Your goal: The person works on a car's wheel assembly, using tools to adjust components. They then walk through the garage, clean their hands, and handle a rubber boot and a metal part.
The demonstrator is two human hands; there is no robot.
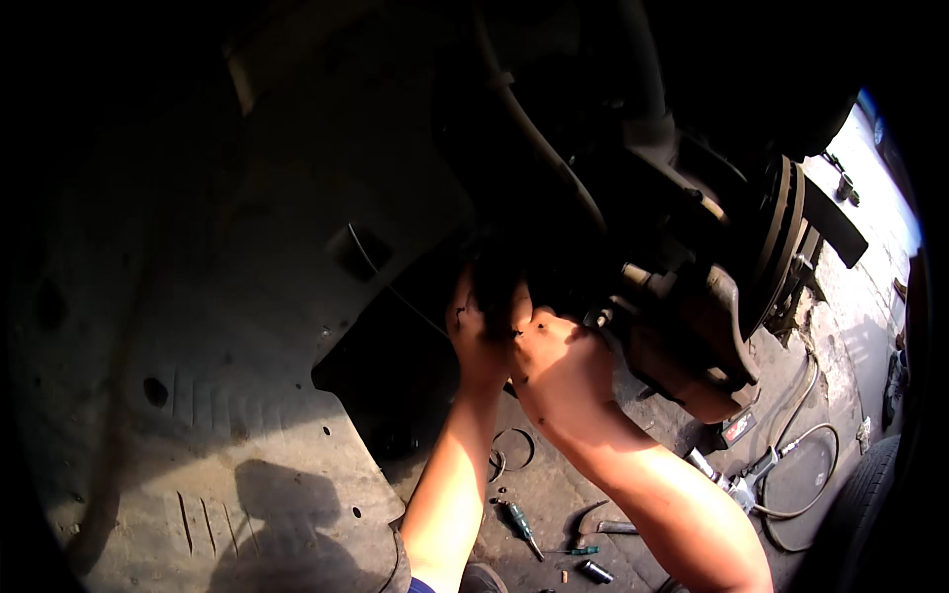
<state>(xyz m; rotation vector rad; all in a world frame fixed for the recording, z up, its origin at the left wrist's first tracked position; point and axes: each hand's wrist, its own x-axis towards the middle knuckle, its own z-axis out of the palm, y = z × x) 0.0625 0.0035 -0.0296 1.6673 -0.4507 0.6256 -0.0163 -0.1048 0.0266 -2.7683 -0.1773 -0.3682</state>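
Both my hands reach up into the dark space beside a car's wheel hub and suspension. My left hand [478,331] is curled at the left of that space, its fingertips lost in black shadow. Touching or nearly touching it, my right hand [563,361] is closed, the back of the hand in sunlight. Whatever the two hands grip cannot be made out. Dark smudges mark the skin. Right of my hands are the brake disc [781,242] and a rusty brake caliper part [727,306]. A curved pipe or hose [544,143] runs down from above.
A dusty grey panel [227,326] fills the left side, with a thin wire [362,249] near its edge. On the floor lie a screwdriver [520,526], a dark socket [596,571], a metal bar [618,528] and a looped hose [835,465]. A tyre [865,499] stands at right.
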